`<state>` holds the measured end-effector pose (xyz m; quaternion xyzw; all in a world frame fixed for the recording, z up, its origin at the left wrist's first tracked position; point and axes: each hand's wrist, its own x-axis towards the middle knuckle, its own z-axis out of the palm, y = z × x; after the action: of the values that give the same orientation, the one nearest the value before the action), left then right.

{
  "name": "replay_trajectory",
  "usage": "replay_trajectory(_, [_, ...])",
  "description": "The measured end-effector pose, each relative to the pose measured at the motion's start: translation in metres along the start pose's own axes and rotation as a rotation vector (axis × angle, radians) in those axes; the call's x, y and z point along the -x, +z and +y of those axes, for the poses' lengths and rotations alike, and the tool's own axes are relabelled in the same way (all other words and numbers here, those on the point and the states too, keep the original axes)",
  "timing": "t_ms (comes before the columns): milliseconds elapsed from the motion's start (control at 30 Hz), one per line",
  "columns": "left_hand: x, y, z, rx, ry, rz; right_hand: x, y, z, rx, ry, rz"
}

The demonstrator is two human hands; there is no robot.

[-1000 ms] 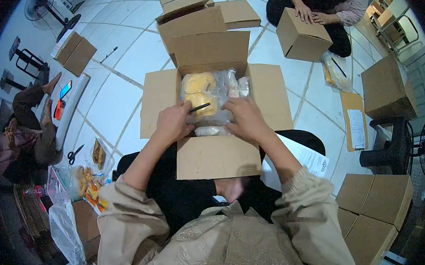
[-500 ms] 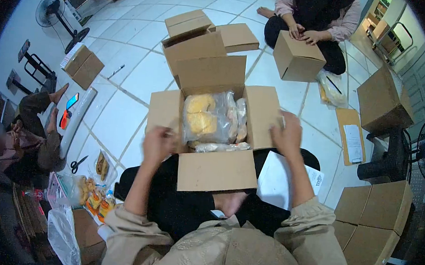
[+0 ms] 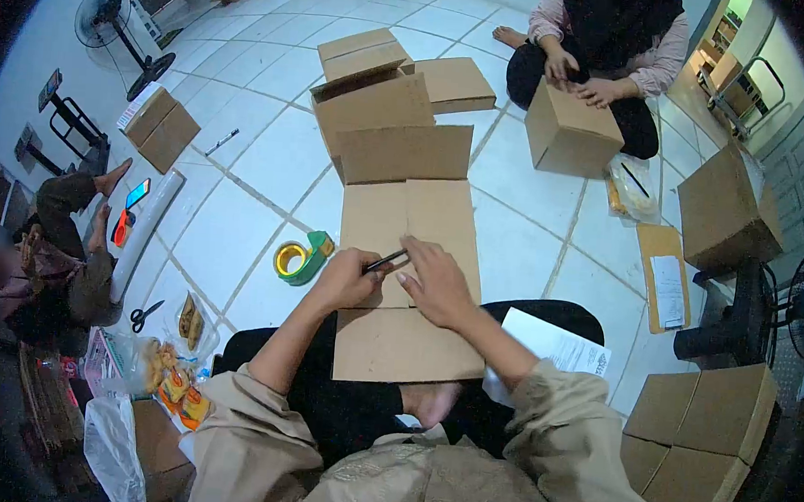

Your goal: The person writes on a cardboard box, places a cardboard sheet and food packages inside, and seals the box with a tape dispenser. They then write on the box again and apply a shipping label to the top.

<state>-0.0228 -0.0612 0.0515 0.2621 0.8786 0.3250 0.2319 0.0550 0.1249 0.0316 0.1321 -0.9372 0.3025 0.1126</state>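
In front of my crossed legs stands a cardboard box point(image 3: 441, 221), its two side flaps folded inward and meeting in the middle. The near flap point(image 3: 408, 359) lies outward towards me, while the far flap point(image 3: 404, 153) stands up. My left hand point(image 3: 344, 280) is closed around a thin black pen point(image 3: 384, 261) and rests on the left side flap. Fingers stretched out, my right hand point(image 3: 432, 286) lies on the right side flap, its fingertips close to the pen's far end. Left of the box, a green tape dispenser point(image 3: 306, 261) with yellow tape sits on the floor. The box's contents are hidden.
Open cartons point(image 3: 376, 95) stand behind the box. A co-worker point(image 3: 612, 51) sits at the back right with both hands on another box point(image 3: 574, 128). Papers point(image 3: 554, 341) lie by my right knee. Scissors point(image 3: 146, 315) and snack packs point(image 3: 182, 394) are at left, stacked boxes point(image 3: 701, 440) at right.
Both side flaps have been folded inward, covering the bagged goods. My hands have come together over the box, and a pen now shows in my left. The tape dispenser has come into sight.
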Motion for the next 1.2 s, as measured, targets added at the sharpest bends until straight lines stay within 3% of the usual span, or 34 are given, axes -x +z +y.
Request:
replay_trajectory(100, [-0.014, -0.027, -0.011, -0.060, 0.046, -0.032, 0.003, 0.013, 0.000, 0.081, 0.020, -0.011])
replay_trajectory(167, [-0.028, -0.050, -0.005, -0.213, -0.039, 0.330, 0.004, 0.013, 0.000, 0.096, 0.026, -0.032])
replay_trajectory(200, [-0.044, -0.062, -0.007, -0.145, -0.029, 0.456, 0.003, 0.013, 0.001, 0.097, 0.020, -0.033])
replay_trajectory(267, [-0.073, -0.084, 0.007, -0.373, 0.110, 0.675, 0.002, 0.012, 0.000, 0.103, 0.010, -0.043])
replay_trajectory(367, [-0.105, -0.097, 0.043, -0.315, 0.251, 0.803, 0.004, 0.009, -0.005, 0.072, 0.031, -0.012])
replay_trajectory(433, [-0.120, -0.101, 0.051, -0.367, 0.112, 0.563, 0.005, 0.007, -0.005, 0.175, -0.117, 0.003])
replay_trajectory(533, [-0.122, -0.095, 0.050, -0.428, -0.065, 0.417, 0.009, 0.013, -0.001, 0.218, -0.125, -0.060])
replay_trajectory(600, [-0.101, -0.081, 0.045, -0.386, 0.030, 0.364, 0.011, 0.013, -0.008, 0.245, -0.093, -0.072])
replay_trajectory(633, [-0.103, -0.069, 0.023, -0.390, 0.068, 0.069, 0.012, 0.013, -0.014, 0.272, -0.062, -0.082])
replay_trajectory(667, [-0.079, -0.052, 0.037, -0.464, 0.030, 0.005, 0.018, 0.009, -0.023, 0.266, -0.063, -0.075])
replay_trajectory(700, [-0.069, -0.029, 0.028, -0.477, -0.034, 0.107, 0.027, 0.003, -0.035, 0.190, -0.089, -0.183])
replay_trajectory(733, [-0.067, -0.016, 0.020, -0.447, 0.028, 0.216, 0.034, -0.003, -0.045, 0.115, -0.118, -0.290])
replay_trajectory(833, [-0.063, -0.022, 0.014, -0.279, 0.011, 0.176, 0.055, -0.021, -0.063, 0.306, -0.266, -0.434])
replay_trajectory(967, [-0.072, -0.031, 0.006, -0.233, 0.053, 0.109, 0.061, -0.040, -0.077, 0.191, -0.229, -0.424])
replay_trajectory(1100, [-0.088, -0.029, -0.028, -0.059, 0.126, 0.048, 0.013, -0.048, -0.057, 0.401, -0.165, -0.008])
replay_trajectory(1167, [-0.084, -0.032, -0.040, 0.565, -0.016, -0.112, -0.007, -0.026, -0.024, 0.421, -0.132, 0.043])
replay_trajectory(1200, [-0.067, -0.040, -0.024, 0.711, -0.116, 0.010, -0.015, -0.014, -0.009, 0.416, -0.086, 0.031])
